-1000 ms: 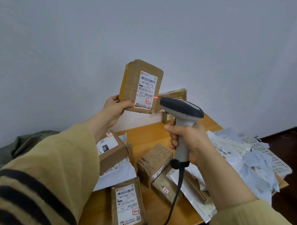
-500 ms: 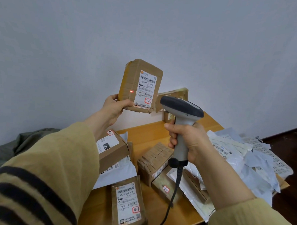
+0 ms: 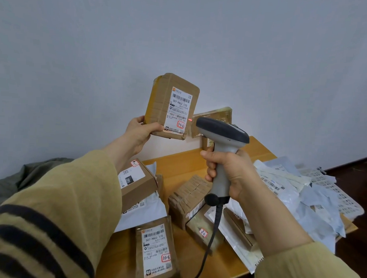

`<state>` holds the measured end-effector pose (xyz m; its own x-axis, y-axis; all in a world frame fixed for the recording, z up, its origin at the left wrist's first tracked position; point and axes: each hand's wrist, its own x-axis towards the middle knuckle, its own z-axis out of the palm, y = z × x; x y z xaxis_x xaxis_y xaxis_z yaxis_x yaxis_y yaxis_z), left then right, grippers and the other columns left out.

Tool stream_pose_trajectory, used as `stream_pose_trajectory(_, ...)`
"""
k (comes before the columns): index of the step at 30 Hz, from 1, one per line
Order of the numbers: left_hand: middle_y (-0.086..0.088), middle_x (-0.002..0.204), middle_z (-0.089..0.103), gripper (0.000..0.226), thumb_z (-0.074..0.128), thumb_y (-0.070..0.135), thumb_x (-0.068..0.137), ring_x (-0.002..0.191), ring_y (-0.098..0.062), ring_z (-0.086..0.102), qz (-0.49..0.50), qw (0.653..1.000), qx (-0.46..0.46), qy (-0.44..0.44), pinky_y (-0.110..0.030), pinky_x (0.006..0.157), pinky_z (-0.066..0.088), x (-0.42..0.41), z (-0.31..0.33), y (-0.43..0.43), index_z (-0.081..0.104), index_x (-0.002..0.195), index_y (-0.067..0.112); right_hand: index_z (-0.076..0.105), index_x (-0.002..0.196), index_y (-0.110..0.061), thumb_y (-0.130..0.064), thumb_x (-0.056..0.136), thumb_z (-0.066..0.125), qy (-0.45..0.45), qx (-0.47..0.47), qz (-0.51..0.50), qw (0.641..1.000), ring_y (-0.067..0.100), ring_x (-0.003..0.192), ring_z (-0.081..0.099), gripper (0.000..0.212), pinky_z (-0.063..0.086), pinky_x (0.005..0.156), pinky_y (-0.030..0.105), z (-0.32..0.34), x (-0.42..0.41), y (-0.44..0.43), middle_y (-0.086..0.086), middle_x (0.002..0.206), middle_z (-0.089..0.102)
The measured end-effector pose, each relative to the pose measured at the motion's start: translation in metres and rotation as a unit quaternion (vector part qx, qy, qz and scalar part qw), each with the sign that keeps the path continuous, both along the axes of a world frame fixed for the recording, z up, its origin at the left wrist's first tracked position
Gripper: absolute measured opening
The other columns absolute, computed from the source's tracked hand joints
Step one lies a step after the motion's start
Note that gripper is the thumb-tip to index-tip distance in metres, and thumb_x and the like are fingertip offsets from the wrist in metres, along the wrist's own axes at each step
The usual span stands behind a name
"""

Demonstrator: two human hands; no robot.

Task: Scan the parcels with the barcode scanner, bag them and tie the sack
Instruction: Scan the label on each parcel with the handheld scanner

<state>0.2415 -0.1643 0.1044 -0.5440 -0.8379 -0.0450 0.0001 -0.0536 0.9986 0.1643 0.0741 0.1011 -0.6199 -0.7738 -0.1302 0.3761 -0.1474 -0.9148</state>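
Head view: the left hand point(image 3: 140, 133) holds a brown parcel point(image 3: 171, 106) upright above the desk point(image 3: 177, 163), its grip pinching the lower left corner. The right hand point(image 3: 229, 173) has its grip wrapped round the barcode scanner point(image 3: 222, 136). The red dot point(image 3: 190, 119) sits at the label's right edge, seemingly off the bars, so the read may fail. The corner hold could also let the parcel tip.
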Motion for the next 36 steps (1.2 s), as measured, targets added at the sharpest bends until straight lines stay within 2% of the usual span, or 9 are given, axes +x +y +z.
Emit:
stream_pose_trajectory(6,-0.008,0.102,0.066,0.039,0.07,-0.002,0.077,0.087,-0.014,0.064,0.005,1.0,0.004,-0.016,-0.02,0.074,0.052,-0.005,-0.004,0.007,0.052,0.111,0.007,0.057,0.075,-0.005,-0.002,0.078,0.071,-0.003,0.001,0.002,1.0,0.016,0.04,0.041,0.015,0.043,0.044,0.025,-0.005,-0.009,0.002,0.005,0.048,0.049)
stream_pose_trajectory(11,-0.008,0.088,0.066,0.017,0.068,0.022,0.083,0.081,-0.016,0.063,0.052,0.991,0.054,-0.106,-0.027,0.074,0.052,-0.018,-0.011,0.017,0.056,0.089,0.011,0.055,0.082,-0.003,-0.006,0.079,0.071,-0.044,-0.01,-0.006,0.999,0.017,0.042,0.041,0.016,0.044,0.044,0.025,-0.014,-0.023,0.009,0.007,0.052,0.048)
stream_pose_trajectory(15,-0.01,0.083,0.065,0.02,0.062,0.028,0.088,0.07,-0.02,0.064,0.051,0.979,0.08,-0.178,-0.031,0.057,0.053,-0.036,-0.026,0.027,0.054,0.092,0.01,0.055,0.084,-0.003,-0.004,0.08,0.07,-0.085,0.015,-0.016,0.996,0.016,0.041,0.041,0.015,0.045,0.042,0.025,-0.03,-0.038,0.015,0.008,0.052,0.047)
stream_pose_trajectory(19,-0.012,0.091,0.069,0.028,0.066,0.03,0.081,0.073,-0.024,0.067,0.063,0.968,0.038,-0.238,-0.034,0.068,0.058,-0.063,-0.059,0.02,0.059,0.095,0.007,0.054,0.076,-0.005,-0.003,0.08,0.069,-0.135,0.031,-0.025,0.99,0.016,0.039,0.039,0.015,0.043,0.042,0.025,-0.048,-0.052,0.013,0.007,0.049,0.045)
stream_pose_trajectory(21,-0.013,0.105,0.067,0.044,0.063,0.042,0.07,0.09,-0.029,0.065,0.077,0.949,-0.01,-0.304,-0.04,0.082,0.056,-0.079,-0.075,0.007,0.062,0.1,0.01,0.055,0.075,-0.004,-0.003,0.081,0.068,-0.144,0.038,-0.024,0.989,0.016,0.039,0.039,0.014,0.043,0.042,0.025,-0.054,-0.06,0.008,0.007,0.049,0.045)
stream_pose_trajectory(24,-0.016,0.123,0.054,0.064,0.058,0.056,0.073,0.109,-0.034,0.053,0.105,0.893,-0.098,-0.426,-0.04,0.092,0.048,-0.106,-0.099,-0.016,0.057,0.12,0.012,0.056,0.074,-0.005,-0.003,0.082,0.067,-0.148,0.057,-0.025,0.987,0.016,0.04,0.039,0.014,0.044,0.042,0.025,-0.061,-0.078,-0.006,0.007,0.05,0.045)
stream_pose_trajectory(29,-0.018,0.126,0.05,0.059,0.055,0.049,0.083,0.111,-0.036,0.053,0.049,0.863,-0.11,-0.49,-0.04,0.095,0.047,-0.143,-0.13,-0.052,0.051,0.126,0.008,0.055,0.073,-0.006,-0.004,0.082,0.068,-0.165,0.113,-0.043,0.979,0.016,0.038,0.041,0.016,0.044,0.043,0.025,-0.077,-0.11,-0.045,0.006,0.05,0.047)
stream_pose_trajectory(33,-0.013,0.111,0.063,0.039,0.05,0.039,0.093,0.101,-0.033,0.059,-0.045,0.833,-0.146,-0.531,-0.033,0.082,0.049,-0.162,-0.152,-0.072,0.06,0.107,0.004,0.053,0.071,-0.007,-0.004,0.081,0.068,-0.189,0.139,-0.055,0.971,0.015,0.038,0.042,0.018,0.044,0.043,0.026,-0.088,-0.131,-0.074,0.005,0.049,0.047)
stream_pose_trajectory(36,-0.018,0.128,0.052,0.048,0.05,0.041,0.092,0.12,-0.037,0.047,-0.038,0.795,-0.262,-0.546,-0.039,0.099,0.041,-0.185,-0.155,-0.085,0.052,0.124,0.006,0.054,0.075,-0.006,-0.006,0.082,0.069,-0.209,0.147,-0.054,0.965,0.015,0.037,0.042,0.016,0.044,0.042,0.025,-0.096,-0.143,-0.092,0.005,0.05,0.047)
